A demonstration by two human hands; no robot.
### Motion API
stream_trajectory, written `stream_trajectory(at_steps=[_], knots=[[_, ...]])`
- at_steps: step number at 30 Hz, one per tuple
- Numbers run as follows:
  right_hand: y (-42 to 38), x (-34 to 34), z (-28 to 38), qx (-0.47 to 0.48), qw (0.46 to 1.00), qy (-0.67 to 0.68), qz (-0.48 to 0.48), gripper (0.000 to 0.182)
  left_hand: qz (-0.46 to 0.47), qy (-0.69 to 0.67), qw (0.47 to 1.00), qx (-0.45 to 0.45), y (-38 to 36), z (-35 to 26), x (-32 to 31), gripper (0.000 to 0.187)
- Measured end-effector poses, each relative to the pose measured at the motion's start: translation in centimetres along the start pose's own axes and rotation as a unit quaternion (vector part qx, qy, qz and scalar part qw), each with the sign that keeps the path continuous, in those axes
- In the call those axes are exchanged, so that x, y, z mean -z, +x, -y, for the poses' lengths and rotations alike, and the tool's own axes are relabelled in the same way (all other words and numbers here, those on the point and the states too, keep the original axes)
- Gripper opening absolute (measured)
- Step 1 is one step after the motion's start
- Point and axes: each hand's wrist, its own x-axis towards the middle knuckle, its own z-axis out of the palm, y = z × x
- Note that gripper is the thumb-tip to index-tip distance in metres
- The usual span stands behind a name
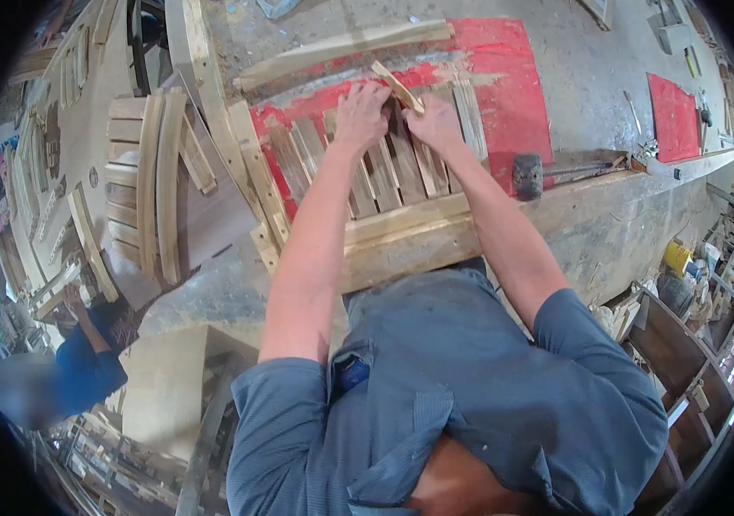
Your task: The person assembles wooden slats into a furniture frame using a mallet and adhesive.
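Note:
My right hand [437, 126] is closed around the lower end of a short wooden strip [397, 86], which tilts up to the left. Beside it, my left hand [362, 118] is curled over the upper ends of the wooden slats [382, 175]; what its fingers grip, if anything, is hidden. The slats stand in a row, their lower ends against a long wooden rail [410, 219] in front of my body. Beyond both hands lies a curved wooden rail [345, 53] across the red sheet [517, 95].
A black-headed mallet [528, 176] lies right of the slats. To the left is another slatted piece with curved rails [150, 181]. A person in a blue sleeve [88, 370] works at the far left. A second red sheet [673, 118] and tools are at the right.

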Motion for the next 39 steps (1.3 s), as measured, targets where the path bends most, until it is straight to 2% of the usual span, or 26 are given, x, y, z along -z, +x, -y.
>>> stream_trajectory(at_steps=[2, 4, 6, 8, 9, 10, 11, 12, 13, 14, 16, 17, 19, 22, 26, 29, 31, 32, 34, 37, 39], knots=[[0.2, -0.2, -0.8, 0.056, 0.998, -0.008, 0.006, 0.033, 0.003, -0.008, 1.000, 0.011, -0.4, 0.0, -0.1, 0.041], [0.4, 0.0, -0.4, 0.051, 0.997, -0.011, 0.050, 0.030, -0.034, -0.022, 0.999, -0.001, -0.5, 0.2, -0.3, 0.041], [0.5, -0.3, 0.1, 0.041, 0.998, 0.014, 0.052, 0.030, -0.019, -0.027, 0.999, 0.019, -0.1, 1.0, -0.9, 0.037], [0.4, 0.6, 0.2, 0.046, 0.998, 0.018, 0.048, 0.030, -0.024, -0.088, 0.994, 0.054, 0.6, 2.0, -1.3, 0.031], [0.3, 2.2, 0.3, 0.036, 0.994, 0.057, 0.088, 0.032, -0.080, -0.031, 0.996, -0.004, 0.9, 2.0, -1.3, 0.036], [0.0, 3.9, 0.4, 0.027, 0.988, 0.093, 0.124, 0.035, -0.080, -0.034, 0.996, -0.006, 1.3, 1.4, -1.7, 0.036], [-0.5, 5.2, -0.3, 0.025, 0.989, 0.089, 0.119, 0.035, -0.094, -0.032, 0.995, -0.025, 1.9, 0.6, -2.4, 0.034], [-1.1, 6.5, -1.3, -0.015, 0.990, 0.126, 0.068, 0.038, -0.110, -0.028, 0.993, -0.042, 2.6, -0.3, -2.8, 0.031], [-1.3, 7.4, -2.0, -0.054, 0.985, 0.164, 0.018, 0.042, -0.046, -0.049, 0.997, -0.047, 3.3, -1.2, -3.2, 0.029], [-1.7, 6.7, -2.9, -0.058, 0.985, 0.163, 0.017, 0.042, -0.043, -0.051, 0.997, -0.049, 3.5, -2.3, -3.1, 0.029], [-2.6, 4.6, -4.9, 0.019, 0.997, 0.063, -0.038, 0.044, 0.010, 0.012, 0.999, -0.050, 3.8, -4.2, -2.6, 0.028], [-2.9, 4.5, -4.2, 0.017, 0.997, 0.062, -0.040, 0.044, 0.012, 0.009, 0.999, -0.033, 3.9, -3.7, -3.1, 0.026], [-4.4, 4.0, -2.5, -0.061, 0.988, -0.078, 0.121, 0.040, 0.013, -0.001, 0.999, -0.039, 4.3, -3.0, -2.4, 0.025], [-5.2, 3.7, -2.0, -0.053, 0.975, -0.121, 0.176, 0.039, 0.009, -0.034, 0.999, -0.028, 4.1, -2.7, -2.3, 0.024], [-5.6, 6.9, -1.0, -0.058, 0.958, -0.146, 0.240, 0.040, 0.001, -0.038, 0.999, -0.039, 4.4, -2.7, -2.2, 0.025], [-4.7, 8.6, -2.9, -0.060, 0.969, -0.110, 0.211, 0.035, -0.020, -0.042, 0.998, -0.036, 5.2, -3.3, -2.5, 0.026], [-1.7, 7.8, -5.6, 0.068, 0.996, -0.057, -0.009, 0.027, -0.023, -0.038, 0.998, -0.040, 4.9, -3.8, -2.7, 0.026], [-0.4, 6.8, -6.2, 0.071, 0.996, -0.054, -0.012, 0.027, 0.004, -0.037, 0.999, -0.038, 4.8, -4.1, -2.9, 0.026], [2.6, 5.0, -6.2, 0.067, 0.988, -0.141, -0.015, 0.022, 0.025, -0.026, 0.999, -0.038, 5.3, -4.7, -2.8, 0.027], [4.0, 4.1, -7.8, 0.129, 0.987, -0.095, 0.000, 0.021, 0.044, 0.022, 0.999, -0.020, 3.2, -4.7, -2.4, 0.034], [2.6, 4.3, -6.5, 0.181, 0.977, -0.080, -0.078, 0.019, 0.051, 0.021, 0.998, -0.019, 2.4, -4.8, -1.9, 0.038]])
